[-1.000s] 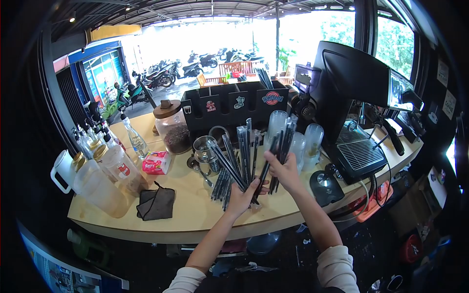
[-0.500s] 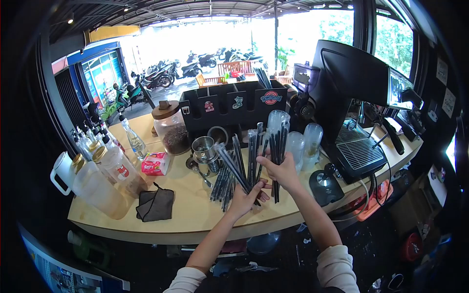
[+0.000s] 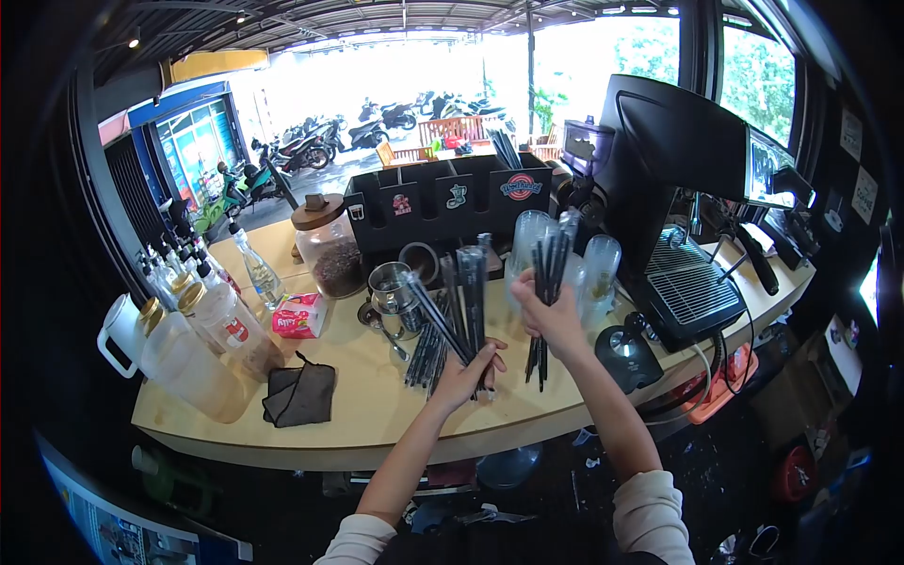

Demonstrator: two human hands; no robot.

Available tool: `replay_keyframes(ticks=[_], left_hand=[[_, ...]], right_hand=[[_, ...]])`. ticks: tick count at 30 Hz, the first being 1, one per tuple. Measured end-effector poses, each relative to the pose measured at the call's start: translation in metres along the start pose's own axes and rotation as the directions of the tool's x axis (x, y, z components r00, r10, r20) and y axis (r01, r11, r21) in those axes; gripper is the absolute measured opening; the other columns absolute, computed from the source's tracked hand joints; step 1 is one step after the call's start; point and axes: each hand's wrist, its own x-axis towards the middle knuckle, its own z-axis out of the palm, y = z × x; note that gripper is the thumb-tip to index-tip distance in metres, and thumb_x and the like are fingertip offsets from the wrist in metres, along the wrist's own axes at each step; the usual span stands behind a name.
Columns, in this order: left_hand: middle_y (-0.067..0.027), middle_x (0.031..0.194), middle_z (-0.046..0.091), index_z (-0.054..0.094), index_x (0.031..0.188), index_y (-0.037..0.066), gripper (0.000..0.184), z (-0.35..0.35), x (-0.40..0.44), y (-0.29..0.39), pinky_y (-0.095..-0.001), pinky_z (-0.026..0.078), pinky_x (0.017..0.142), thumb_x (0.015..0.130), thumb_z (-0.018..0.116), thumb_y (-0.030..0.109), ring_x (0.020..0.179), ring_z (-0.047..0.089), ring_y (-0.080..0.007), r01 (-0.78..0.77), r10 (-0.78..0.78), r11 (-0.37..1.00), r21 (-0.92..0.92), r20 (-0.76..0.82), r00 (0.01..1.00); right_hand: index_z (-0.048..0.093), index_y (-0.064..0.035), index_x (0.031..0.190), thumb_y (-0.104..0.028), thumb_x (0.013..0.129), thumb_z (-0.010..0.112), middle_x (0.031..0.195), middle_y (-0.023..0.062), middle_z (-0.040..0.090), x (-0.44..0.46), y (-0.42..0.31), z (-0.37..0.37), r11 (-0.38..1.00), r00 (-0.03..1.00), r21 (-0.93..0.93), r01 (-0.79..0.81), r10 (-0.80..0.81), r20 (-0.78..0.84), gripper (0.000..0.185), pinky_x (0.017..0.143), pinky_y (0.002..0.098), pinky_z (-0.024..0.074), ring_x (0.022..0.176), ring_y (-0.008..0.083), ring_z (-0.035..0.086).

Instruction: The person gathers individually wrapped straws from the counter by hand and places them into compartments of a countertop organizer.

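Observation:
My left hand [image 3: 463, 375] is closed round the lower part of a fanned bundle of black wrapped straws [image 3: 467, 301]. To its right, my right hand [image 3: 552, 318] grips a second upright bundle of black straws [image 3: 549, 256]. More black straws [image 3: 427, 361] lie on the wooden counter [image 3: 367, 414], left of my left hand and partly behind it. Stacked clear plastic cups [image 3: 601, 268] stand just behind and beside my right hand. A metal cup [image 3: 390, 282] is behind the loose straws.
A black organizer box [image 3: 424, 212] stands at the back beside a lidded jar [image 3: 330, 250]. Pitchers [image 3: 193, 367], a pink tissue pack [image 3: 300, 315] and a dark cloth [image 3: 299, 393] are on the left. At right are an espresso machine [image 3: 692, 292] and a black scale-like device [image 3: 628, 358].
My right hand has moved right and away from my left hand with its straws. The straws in my left hand have drawn closer together.

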Motion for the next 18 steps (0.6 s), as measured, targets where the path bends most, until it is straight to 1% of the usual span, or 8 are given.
replay_keyframes(ticks=[2, 3, 6, 9, 13, 15, 16, 18], left_hand=[[-0.0056, 0.065, 0.055, 0.053, 0.098, -0.001, 0.032, 0.006, -0.003, 0.005, -0.0197, 0.04, 0.045, 0.091, 0.044, 0.029, 0.044, 0.046, -0.007, 0.035, -0.037, 0.999, 0.019, 0.136, 0.99], [-0.0077, 0.067, 0.057, 0.05, 0.099, -0.001, 0.032, 0.009, -0.005, 0.007, -0.0196, 0.038, 0.043, 0.091, 0.043, 0.029, 0.042, 0.045, -0.0069, 0.052, -0.055, 0.998, 0.024, 0.178, 0.983], [-0.0112, 0.072, 0.059, 0.047, 0.1, -0.001, 0.03, 0.012, -0.008, 0.01, -0.0205, 0.04, 0.043, 0.092, 0.041, 0.027, 0.043, 0.047, -0.0079, 0.057, -0.047, 0.997, -0.058, 0.156, 0.987], [-0.0154, 0.078, 0.06, 0.044, 0.101, 0.0, 0.028, 0.012, -0.008, 0.011, -0.022, 0.042, 0.044, 0.092, 0.039, 0.026, 0.045, 0.049, -0.01, 0.049, -0.041, 0.997, -0.065, 0.119, 0.992], [-0.0175, 0.082, 0.06, 0.045, 0.101, -0.002, 0.029, 0.011, -0.005, 0.007, -0.0236, 0.045, 0.047, 0.093, 0.039, 0.025, 0.05, 0.054, -0.0126, 0.026, -0.022, 0.999, -0.038, 0.116, 0.993], [-0.0182, 0.085, 0.06, 0.046, 0.101, -0.003, 0.031, 0.012, -0.003, 0.005, -0.0267, 0.05, 0.057, 0.092, 0.04, 0.025, 0.062, 0.06, -0.0165, 0.036, -0.034, 0.997, -0.071, 0.029, 0.999], [-0.0182, 0.085, 0.06, 0.046, 0.101, -0.003, 0.031, 0.011, -0.002, 0.004, -0.0267, 0.05, 0.057, 0.092, 0.04, 0.025, 0.062, 0.06, -0.0165, 0.036, -0.034, 0.997, -0.07, 0.029, 0.999], [-0.0184, 0.088, 0.061, 0.048, 0.099, -0.006, 0.031, 0.008, 0.003, 0.002, -0.0306, 0.051, 0.07, 0.092, 0.041, 0.023, 0.076, 0.062, -0.0206, -0.011, 0.001, 0.986, -0.164, -0.062, 0.998]], right_hand=[[0.05, 0.0018, 0.089, -0.012, 0.079, 0.063, 0.051, -0.0051, 0.037, -0.001, -0.005, 0.006, 0.984, 0.993, -0.172, -0.035, 0.054, 0.108, 0.022, 0.034, 0.0195, 0.0245, 0.038, 0.002, 0.033], [0.051, 0.0027, 0.092, -0.01, 0.077, 0.065, 0.051, -0.0049, 0.038, -0.003, -0.005, 0.009, 0.982, 0.997, -0.184, -0.051, 0.061, 0.052, 0.024, 0.034, 0.0195, 0.0238, 0.037, 0.0018, 0.032], [0.05, 0.0021, 0.09, -0.009, 0.077, 0.065, 0.051, -0.0045, 0.038, -0.002, 0.003, 0.007, 0.99, 0.998, -0.132, -0.053, 0.058, 0.034, 0.023, 0.034, 0.0197, 0.0237, 0.037, 0.0019, 0.032], [0.052, 0.0021, 0.09, -0.011, 0.076, 0.067, 0.056, -0.0023, 0.047, 0.0, 0.008, -0.001, 0.998, 0.998, -0.059, -0.038, 0.041, 0.043, 0.024, 0.034, 0.0196, 0.0224, 0.039, 0.0014, 0.034], [0.051, 0.0006, 0.088, -0.01, 0.078, 0.064, 0.056, -0.0021, 0.047, 0.001, 0.011, -0.004, 1.0, 0.997, -0.006, -0.022, 0.022, 0.071, 0.02, 0.034, 0.0198, 0.0218, 0.038, 0.0016, 0.034], [0.051, -0.0005, 0.088, -0.01, 0.081, 0.061, 0.054, -0.0019, 0.046, 0.0, 0.011, -0.004, 0.998, 0.998, 0.054, -0.013, 0.01, 0.065, 0.016, 0.034, 0.0196, 0.0219, 0.038, 0.002, 0.034], [0.051, -0.0005, 0.088, -0.01, 0.081, 0.061, 0.054, -0.0019, 0.046, -0.001, 0.01, -0.003, 0.998, 0.998, 0.055, -0.013, 0.009, 0.064, 0.016, 0.034, 0.0196, 0.0219, 0.038, 0.002, 0.034], [0.049, -0.0023, 0.089, -0.011, 0.081, 0.061, 0.053, -0.0009, 0.045, -0.002, 0.007, -0.001, 0.996, 0.997, 0.041, 0.073, -0.071, -0.035, 0.016, 0.036, 0.0189, 0.0234, 0.039, 0.0031, 0.034]])
